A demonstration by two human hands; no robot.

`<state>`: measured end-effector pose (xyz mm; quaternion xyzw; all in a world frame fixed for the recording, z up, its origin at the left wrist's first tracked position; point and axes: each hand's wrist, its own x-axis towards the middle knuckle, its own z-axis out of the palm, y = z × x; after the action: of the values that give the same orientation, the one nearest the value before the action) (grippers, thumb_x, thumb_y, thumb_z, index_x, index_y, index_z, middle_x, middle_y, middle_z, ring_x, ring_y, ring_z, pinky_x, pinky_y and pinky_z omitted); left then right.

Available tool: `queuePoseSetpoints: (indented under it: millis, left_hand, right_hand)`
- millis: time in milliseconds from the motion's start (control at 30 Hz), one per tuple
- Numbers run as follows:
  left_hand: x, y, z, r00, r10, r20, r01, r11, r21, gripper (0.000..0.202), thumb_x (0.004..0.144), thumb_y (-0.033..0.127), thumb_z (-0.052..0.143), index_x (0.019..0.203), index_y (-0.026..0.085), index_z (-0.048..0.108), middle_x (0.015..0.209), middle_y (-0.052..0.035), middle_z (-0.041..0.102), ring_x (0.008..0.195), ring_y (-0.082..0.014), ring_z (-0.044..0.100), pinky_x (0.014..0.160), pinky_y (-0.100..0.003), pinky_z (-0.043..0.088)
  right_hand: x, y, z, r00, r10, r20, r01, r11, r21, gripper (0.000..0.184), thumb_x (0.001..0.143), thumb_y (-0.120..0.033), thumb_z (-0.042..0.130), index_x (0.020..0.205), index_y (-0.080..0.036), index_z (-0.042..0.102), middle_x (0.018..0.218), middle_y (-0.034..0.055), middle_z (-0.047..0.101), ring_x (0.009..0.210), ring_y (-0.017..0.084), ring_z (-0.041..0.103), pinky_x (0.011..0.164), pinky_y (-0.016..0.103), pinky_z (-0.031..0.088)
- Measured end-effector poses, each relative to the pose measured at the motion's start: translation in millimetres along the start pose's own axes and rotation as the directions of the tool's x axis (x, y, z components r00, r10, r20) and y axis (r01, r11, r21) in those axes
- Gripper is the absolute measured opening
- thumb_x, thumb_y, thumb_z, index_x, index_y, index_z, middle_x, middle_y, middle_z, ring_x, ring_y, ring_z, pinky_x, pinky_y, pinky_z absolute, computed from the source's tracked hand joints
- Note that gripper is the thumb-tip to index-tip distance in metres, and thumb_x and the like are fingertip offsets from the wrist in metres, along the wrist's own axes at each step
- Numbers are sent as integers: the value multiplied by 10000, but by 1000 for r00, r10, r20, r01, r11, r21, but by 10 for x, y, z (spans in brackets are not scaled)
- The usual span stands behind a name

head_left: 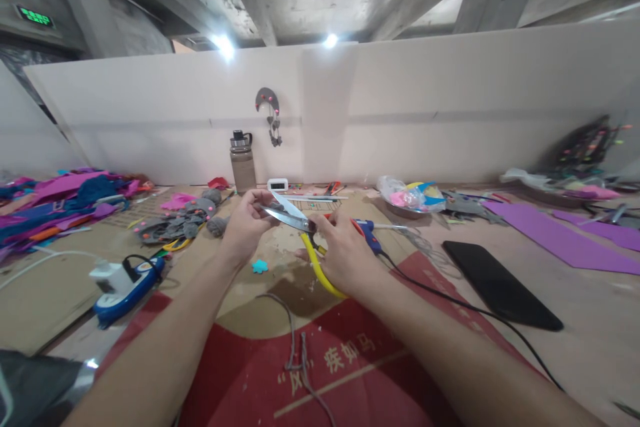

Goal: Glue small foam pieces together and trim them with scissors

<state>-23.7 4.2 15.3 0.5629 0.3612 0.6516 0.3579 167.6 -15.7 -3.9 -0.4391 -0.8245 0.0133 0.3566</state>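
Scissors [289,215] with yellow handles are held up over the table, blades apart and pointing left. My right hand [347,250] is wrapped round their handles. Close to the blade tips, my left hand [246,223] has its fingers curled together in a pinch; whatever lies between them is too small or hidden to name. Below the hands lie a turquoise flower-shaped piece [260,267] and a grey cord [293,327]. A blue hot glue gun [369,235] lies just beyond my right hand, partly covered by it.
A phone [500,283] lies at right, near the glue gun's black cable [450,303]. A blue power strip [127,293] sits at left. Behind are grey felt pieces [175,223], a bottle [243,163] and a bowl [410,205] of scraps. Purple sheets [560,233] lie far right.
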Motion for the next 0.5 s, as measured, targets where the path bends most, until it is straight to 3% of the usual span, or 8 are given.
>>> queuePoseSetpoints:
  millis: [233, 400, 500]
  left_hand:
    - [-39, 62, 13, 994, 99, 46, -100, 995, 23, 206, 625, 173, 719, 721, 169, 537, 903, -29, 620, 831, -142, 590, 770, -292, 481]
    - [-43, 91, -6, 958, 287, 24, -288, 951, 112, 163, 653, 163, 698, 671, 170, 536, 894, -36, 601, 901, -167, 587, 855, -343, 454]
    - [-50, 104, -8, 944, 328, 18, -327, 934, 144, 137, 659, 155, 688, 661, 170, 552, 908, -48, 597, 892, -173, 593, 863, -362, 451]
  right_hand:
    - [13, 30, 9, 1000, 17, -26, -15, 997, 70, 507, 754, -466, 595, 1202, -266, 468, 1041, 87, 444, 867, 195, 512, 764, 337, 445]
    - [48, 56, 13, 996, 71, -51, -55, 961, 273, 451, 795, -450, 541, 1161, -196, 470, 1040, 93, 485, 865, 179, 512, 791, 326, 446]
    - [64, 77, 29, 993, 113, -33, -92, 922, 377, 415, 818, -449, 502, 1135, -184, 478, 1014, 86, 528, 872, 176, 521, 799, 321, 446]
